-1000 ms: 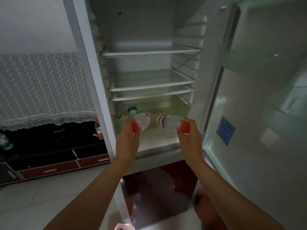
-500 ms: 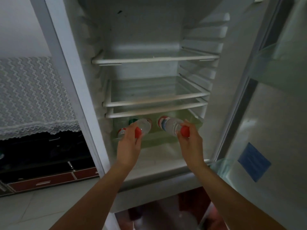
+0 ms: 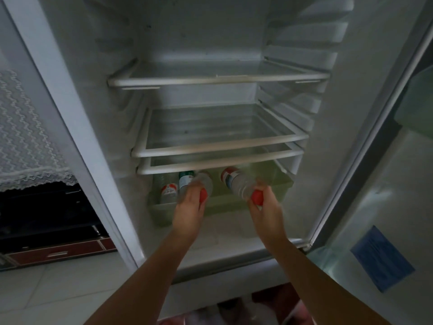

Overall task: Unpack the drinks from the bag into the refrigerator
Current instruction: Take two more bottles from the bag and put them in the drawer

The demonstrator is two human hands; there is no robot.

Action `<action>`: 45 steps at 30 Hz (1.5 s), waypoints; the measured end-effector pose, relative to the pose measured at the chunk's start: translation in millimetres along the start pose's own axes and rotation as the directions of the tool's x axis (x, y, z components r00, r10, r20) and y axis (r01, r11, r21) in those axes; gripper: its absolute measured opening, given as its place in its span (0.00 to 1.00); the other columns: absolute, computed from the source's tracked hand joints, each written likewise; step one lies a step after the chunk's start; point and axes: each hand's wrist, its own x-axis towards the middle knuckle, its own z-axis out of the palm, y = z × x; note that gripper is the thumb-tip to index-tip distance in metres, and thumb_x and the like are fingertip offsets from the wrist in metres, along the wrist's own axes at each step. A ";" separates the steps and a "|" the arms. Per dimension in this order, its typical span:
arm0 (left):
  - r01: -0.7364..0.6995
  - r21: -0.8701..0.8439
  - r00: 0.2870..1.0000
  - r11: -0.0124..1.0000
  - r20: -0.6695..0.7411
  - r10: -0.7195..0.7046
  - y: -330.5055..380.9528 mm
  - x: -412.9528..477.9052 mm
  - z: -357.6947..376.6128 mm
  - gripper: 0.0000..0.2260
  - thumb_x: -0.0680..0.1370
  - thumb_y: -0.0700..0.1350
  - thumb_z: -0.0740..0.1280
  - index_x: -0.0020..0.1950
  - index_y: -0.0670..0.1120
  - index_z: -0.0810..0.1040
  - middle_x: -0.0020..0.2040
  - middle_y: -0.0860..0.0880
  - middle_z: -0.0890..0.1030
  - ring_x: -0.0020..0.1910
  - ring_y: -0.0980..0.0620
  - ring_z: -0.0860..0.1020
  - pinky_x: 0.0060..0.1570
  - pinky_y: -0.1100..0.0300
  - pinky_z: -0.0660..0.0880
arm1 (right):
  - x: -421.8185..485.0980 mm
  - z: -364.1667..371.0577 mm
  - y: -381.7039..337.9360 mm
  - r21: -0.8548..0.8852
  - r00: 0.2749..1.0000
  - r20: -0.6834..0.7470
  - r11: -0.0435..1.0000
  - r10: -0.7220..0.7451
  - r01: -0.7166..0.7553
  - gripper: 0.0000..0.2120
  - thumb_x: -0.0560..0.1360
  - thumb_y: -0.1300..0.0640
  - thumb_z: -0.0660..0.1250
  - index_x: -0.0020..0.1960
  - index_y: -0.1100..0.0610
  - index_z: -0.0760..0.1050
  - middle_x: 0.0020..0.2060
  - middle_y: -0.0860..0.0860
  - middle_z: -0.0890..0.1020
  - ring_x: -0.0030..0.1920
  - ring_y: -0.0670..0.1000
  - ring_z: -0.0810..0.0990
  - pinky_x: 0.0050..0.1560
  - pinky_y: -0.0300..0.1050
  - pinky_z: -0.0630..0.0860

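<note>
- Your left hand (image 3: 189, 213) curls its fingers round the red cap of the left bottle (image 3: 205, 184), just under the lowest of three shelves (image 3: 210, 165).
- Four bottles: two sit at the drawer's (image 3: 161, 213) left, two are held above it.
- Your right hand (image 3: 267, 213) clamps the right bottle's (image 3: 237, 184) cap; there is room beneath.

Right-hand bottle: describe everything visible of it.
The bottle is clear plastic with a red cap and a red, white and blue label at its far end. It lies tilted, base pointing into the fridge, above the green drawer under the lowest shelf. The right hand grips its cap end; whether it touches the drawer is unclear.
</note>
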 end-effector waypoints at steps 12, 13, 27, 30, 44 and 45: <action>0.067 0.059 0.996 0.996 0.060 -0.071 -13.4 37.5 21.5 0.13 0.76 0.42 0.65 0.58 0.40 0.73 0.53 0.37 0.80 0.51 0.37 0.78 0.50 0.49 0.76 | 6.0 -2.2 -0.1 0.005 1.000 -0.009 1.000 -0.022 0.022 0.10 0.74 0.63 0.64 0.56 0.59 0.71 0.47 0.47 0.74 0.47 0.46 0.74 0.48 0.39 0.72; 0.074 0.077 0.994 0.994 0.073 -0.079 -12.6 38.2 21.5 0.13 0.76 0.43 0.65 0.58 0.40 0.72 0.52 0.37 0.80 0.50 0.37 0.78 0.49 0.49 0.76 | 6.3 -2.6 -0.3 0.009 1.000 -0.009 1.000 -0.023 0.023 0.10 0.74 0.63 0.64 0.56 0.59 0.71 0.47 0.47 0.75 0.47 0.47 0.75 0.48 0.39 0.72; 0.301 0.253 0.868 0.919 0.326 -0.374 -12.0 66.5 21.9 0.21 0.79 0.44 0.58 0.69 0.37 0.59 0.66 0.36 0.70 0.64 0.39 0.70 0.63 0.50 0.67 | 8.3 -1.6 9.5 0.082 0.997 -0.009 0.993 0.081 -0.080 0.07 0.74 0.64 0.64 0.48 0.55 0.68 0.38 0.45 0.75 0.38 0.43 0.75 0.39 0.33 0.70; 0.357 0.263 0.842 0.896 0.325 -0.431 -16.0 75.3 21.5 0.22 0.78 0.42 0.60 0.69 0.37 0.60 0.65 0.36 0.72 0.62 0.38 0.72 0.59 0.51 0.69 | 9.9 -1.7 11.8 0.081 0.997 -0.024 0.994 0.079 -0.077 0.09 0.74 0.64 0.64 0.46 0.53 0.66 0.36 0.42 0.72 0.37 0.39 0.73 0.37 0.31 0.69; 0.397 0.126 0.841 0.909 0.346 -0.416 -31.4 92.6 43.5 0.09 0.74 0.51 0.65 0.51 0.49 0.74 0.53 0.49 0.76 0.58 0.49 0.73 0.65 0.53 0.68 | 13.0 -2.5 16.5 0.036 1.000 -0.013 0.999 0.012 -0.011 0.08 0.74 0.63 0.63 0.46 0.53 0.66 0.36 0.42 0.73 0.37 0.39 0.73 0.36 0.28 0.69; 0.394 0.132 0.833 0.909 0.366 -0.414 -32.0 91.4 45.6 0.05 0.74 0.49 0.65 0.42 0.49 0.73 0.50 0.49 0.75 0.58 0.48 0.74 0.64 0.52 0.70 | 13.0 -2.5 17.2 0.032 1.000 -0.012 0.999 0.009 -0.009 0.07 0.74 0.63 0.63 0.47 0.54 0.67 0.36 0.42 0.73 0.37 0.38 0.73 0.36 0.27 0.69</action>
